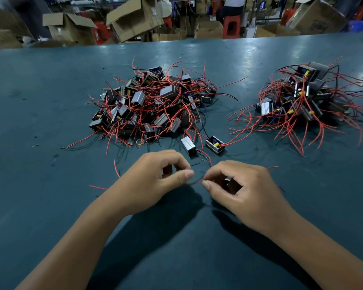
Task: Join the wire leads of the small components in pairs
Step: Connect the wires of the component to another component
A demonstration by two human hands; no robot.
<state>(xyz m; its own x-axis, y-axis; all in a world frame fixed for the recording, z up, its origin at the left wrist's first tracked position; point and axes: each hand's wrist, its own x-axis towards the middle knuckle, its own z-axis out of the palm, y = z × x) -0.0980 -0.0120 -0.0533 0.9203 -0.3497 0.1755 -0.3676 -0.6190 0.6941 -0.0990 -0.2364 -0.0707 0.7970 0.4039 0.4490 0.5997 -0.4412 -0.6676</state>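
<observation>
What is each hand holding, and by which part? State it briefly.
The left hand and the right hand each pinch the thin red wire lead strung between them, thumb against forefinger, near its ends. The right hand also cups a small component in its palm.

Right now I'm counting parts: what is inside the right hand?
The right hand curls round a small dark component, only partly visible between the fingers, and pinches a red wire with the left hand. The fingers hide the rest.
</observation>
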